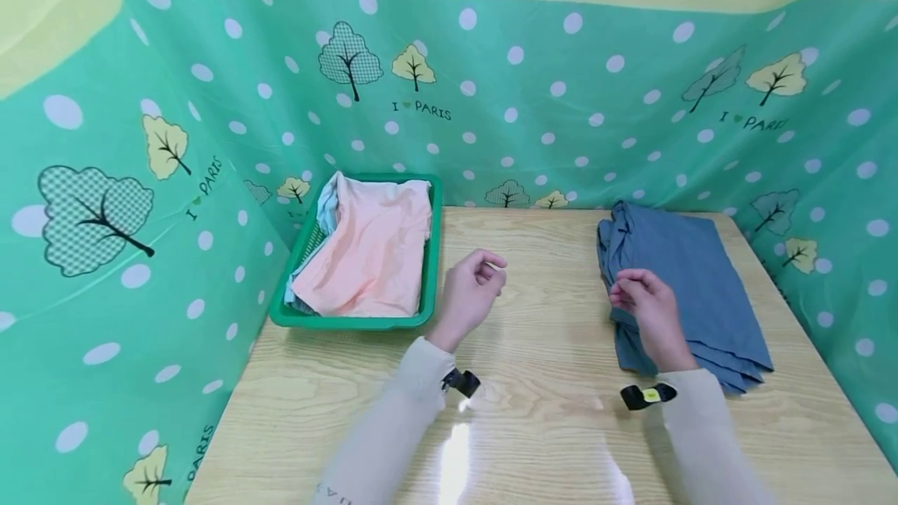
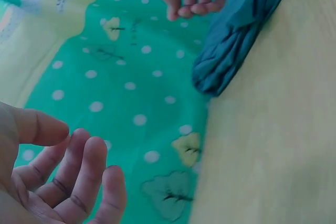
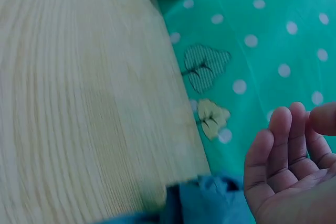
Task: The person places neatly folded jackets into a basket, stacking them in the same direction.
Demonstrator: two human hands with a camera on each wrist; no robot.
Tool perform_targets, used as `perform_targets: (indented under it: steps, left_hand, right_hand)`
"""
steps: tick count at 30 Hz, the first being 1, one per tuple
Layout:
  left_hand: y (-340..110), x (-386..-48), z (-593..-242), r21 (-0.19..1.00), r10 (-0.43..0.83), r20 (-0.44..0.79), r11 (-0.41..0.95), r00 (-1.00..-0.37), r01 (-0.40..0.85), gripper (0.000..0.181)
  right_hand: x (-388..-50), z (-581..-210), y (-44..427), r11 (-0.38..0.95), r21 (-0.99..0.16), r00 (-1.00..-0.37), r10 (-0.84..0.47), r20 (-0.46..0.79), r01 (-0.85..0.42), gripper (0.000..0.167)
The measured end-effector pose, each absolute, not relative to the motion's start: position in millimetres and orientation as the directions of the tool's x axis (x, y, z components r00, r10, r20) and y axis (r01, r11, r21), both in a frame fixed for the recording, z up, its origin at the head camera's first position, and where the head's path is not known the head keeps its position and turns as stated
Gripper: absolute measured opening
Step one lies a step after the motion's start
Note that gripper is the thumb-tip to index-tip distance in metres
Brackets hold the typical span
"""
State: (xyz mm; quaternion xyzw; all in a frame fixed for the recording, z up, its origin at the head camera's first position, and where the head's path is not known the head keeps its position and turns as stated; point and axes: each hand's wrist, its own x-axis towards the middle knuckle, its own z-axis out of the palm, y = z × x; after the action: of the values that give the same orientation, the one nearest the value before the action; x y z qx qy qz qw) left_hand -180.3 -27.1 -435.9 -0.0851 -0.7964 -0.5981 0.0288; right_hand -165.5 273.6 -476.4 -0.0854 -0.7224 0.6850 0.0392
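Dotted green fabric [image 1: 547, 115] encloses a wooden table [image 1: 547, 333], blue cloth [image 1: 708, 279] lying at right, a green basket [image 1: 372, 324] of pink cloth [image 1: 375, 248] at left. I see the left hand [image 1: 471, 293] beside the basket, the right hand [image 1: 652, 314] near the blue cloth, both loosely bent and empty. I judge this a lull between grips; the next move calls for pinching the blue cloth's edge, nothing visible barring it.

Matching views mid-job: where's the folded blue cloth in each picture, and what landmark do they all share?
Head: blue cloth right of centre, partly hidden by the right hand.
Left wrist: blue cloth upper right of centre, cut off by the top edge.
Right wrist: blue cloth at bottom centre, cut off below.
Shared landmark: green dotted curtain bordering the wooden table.
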Motion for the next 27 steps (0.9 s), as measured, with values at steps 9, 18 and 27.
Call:
perform_targets:
  steps: [9, 18, 27]
  left_hand:
    - [33.1, -196.5, -485.2, 0.979, 0.114, -0.165, 0.144, -0.980, -0.148, 0.015]
    - [78.2, -200.1, -501.3, 0.965, 0.065, -0.237, 0.135, -0.969, -0.227, 0.009]
    - [118.5, -200.0, -511.2, 0.934, 0.035, -0.298, 0.217, -0.954, -0.284, 0.017]
  right_hand:
    - [-158.1, -464.6, 332.6, -0.067, -0.995, -0.932, 0.350, -0.096, 0.077, 0.007]
    - [-172.7, -462.7, 386.5, -0.115, -0.980, -0.866, 0.460, -0.197, 0.162, 0.004]
    - [-188.9, -468.1, 433.5, 0.183, -0.881, -0.807, 0.512, -0.293, 0.436, 0.006]
